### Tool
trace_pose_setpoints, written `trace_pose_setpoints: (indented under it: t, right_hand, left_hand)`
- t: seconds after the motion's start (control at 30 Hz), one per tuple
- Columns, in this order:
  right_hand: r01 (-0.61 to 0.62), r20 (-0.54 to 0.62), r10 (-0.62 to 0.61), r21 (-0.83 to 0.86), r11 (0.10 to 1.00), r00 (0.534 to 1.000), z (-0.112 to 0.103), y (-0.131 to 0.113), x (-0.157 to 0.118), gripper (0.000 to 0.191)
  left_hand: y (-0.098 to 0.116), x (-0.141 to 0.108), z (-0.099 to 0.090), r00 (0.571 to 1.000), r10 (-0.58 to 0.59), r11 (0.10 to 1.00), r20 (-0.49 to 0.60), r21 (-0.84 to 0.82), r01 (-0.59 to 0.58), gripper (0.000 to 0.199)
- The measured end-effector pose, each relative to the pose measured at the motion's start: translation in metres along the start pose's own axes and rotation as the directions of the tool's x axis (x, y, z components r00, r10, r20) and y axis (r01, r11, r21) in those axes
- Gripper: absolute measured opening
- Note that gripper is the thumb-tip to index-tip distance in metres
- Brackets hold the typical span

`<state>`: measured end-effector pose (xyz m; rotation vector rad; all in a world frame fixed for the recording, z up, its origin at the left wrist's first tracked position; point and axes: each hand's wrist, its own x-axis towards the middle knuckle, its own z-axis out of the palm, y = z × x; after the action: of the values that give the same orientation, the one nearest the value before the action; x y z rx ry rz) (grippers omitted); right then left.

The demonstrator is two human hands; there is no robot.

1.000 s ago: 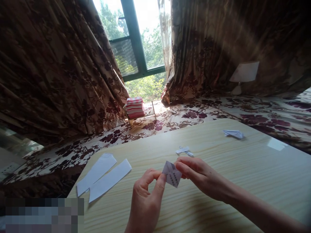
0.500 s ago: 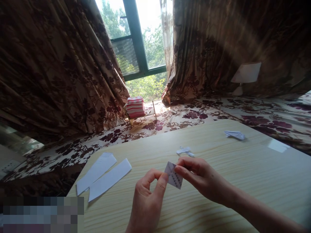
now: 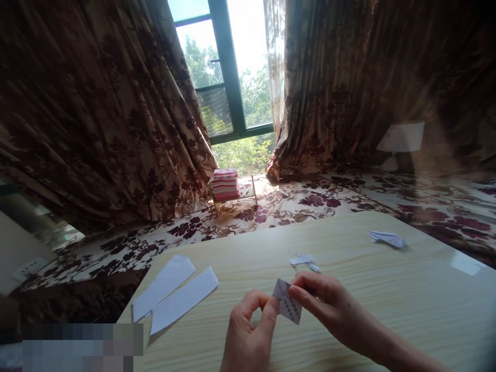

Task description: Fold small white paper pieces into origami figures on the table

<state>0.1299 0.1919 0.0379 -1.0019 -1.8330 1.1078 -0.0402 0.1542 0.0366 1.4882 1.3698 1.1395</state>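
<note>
A small folded piece of paper (image 3: 289,307) with dark printed characters is held up between my two hands over the table. My left hand (image 3: 251,325) pinches its left edge between thumb and forefinger. At its upper right edge, my right hand (image 3: 325,297) grips it with thumb and fingertips. Just beyond my right hand lie small folded paper scraps (image 3: 304,261). Two white paper strips (image 3: 185,299) rest side by side on the left of the table, their ends touching or overlapping.
The pale wood-grain table (image 3: 349,336) also bears a folded paper piece (image 3: 387,238) at its far right. Behind stand a small rack with striped folded cloths (image 3: 225,184), a white lamp (image 3: 403,137) and patterned curtains (image 3: 116,103) beside a window.
The whole view has shifted, so everything sits slightly lower and further right. Both hands keep the same hold on the folded paper.
</note>
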Motion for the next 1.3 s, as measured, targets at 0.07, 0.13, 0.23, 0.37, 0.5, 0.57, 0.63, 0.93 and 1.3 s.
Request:
trace_pose_setpoints:
  t: [0.07,0.13,0.23,0.37,0.5,0.57,0.63,0.93,1.3]
  right_hand:
    - [0.007,-0.032,-0.008,-0.026,1.000,0.999,0.001,0.001,0.000,0.038]
    - [0.007,-0.058,-0.009,-0.039,0.999,0.998,0.001,0.002,0.001,0.039]
    - [-0.007,-0.059,0.005,-0.027,1.000,0.998,0.000,0.004,0.002,0.039]
    - [-0.016,-0.074,0.016,0.002,1.000,0.997,0.000,0.004,0.002,0.039]
    - [0.001,-0.053,0.001,0.027,1.000,0.999,0.002,0.002,0.000,0.038]
    - [0.013,-0.033,-0.013,0.022,1.000,0.999,0.004,0.001,-0.001,0.037]
    - [0.026,-0.021,-0.026,-0.002,1.000,0.999,0.004,0.002,-0.001,0.037]
    - [0.114,0.015,-0.114,-0.025,0.993,0.993,0.001,-0.004,-0.001,0.023]
    - [0.002,-0.005,-0.002,-0.002,1.000,1.000,-0.004,-0.001,0.004,0.037]
  left_hand:
    - [-0.001,0.000,0.000,1.000,0.024,1.000,-0.007,0.015,-0.024,0.033]
    - [-0.001,0.000,-0.001,1.000,0.026,0.999,-0.009,0.021,-0.025,0.033]
    - [0.003,0.000,-0.003,1.000,0.004,1.000,0.019,0.015,-0.004,0.032]
    - [0.008,-0.001,-0.005,0.998,-0.018,1.000,0.057,-0.022,0.019,0.028]
    - [0.009,-0.002,-0.004,0.998,-0.025,0.999,0.062,-0.045,0.028,0.029]
    - [0.008,-0.003,-0.004,0.999,-0.018,0.999,0.050,-0.036,0.020,0.030]
    - [0.008,-0.003,-0.004,0.999,0.015,1.000,0.029,-0.005,-0.015,0.029]
    - [0.009,-0.008,0.001,0.959,0.282,0.918,0.039,0.279,-0.281,0.022]
    - [0.014,-0.003,-0.002,0.989,0.133,0.979,0.062,0.148,-0.141,0.026]
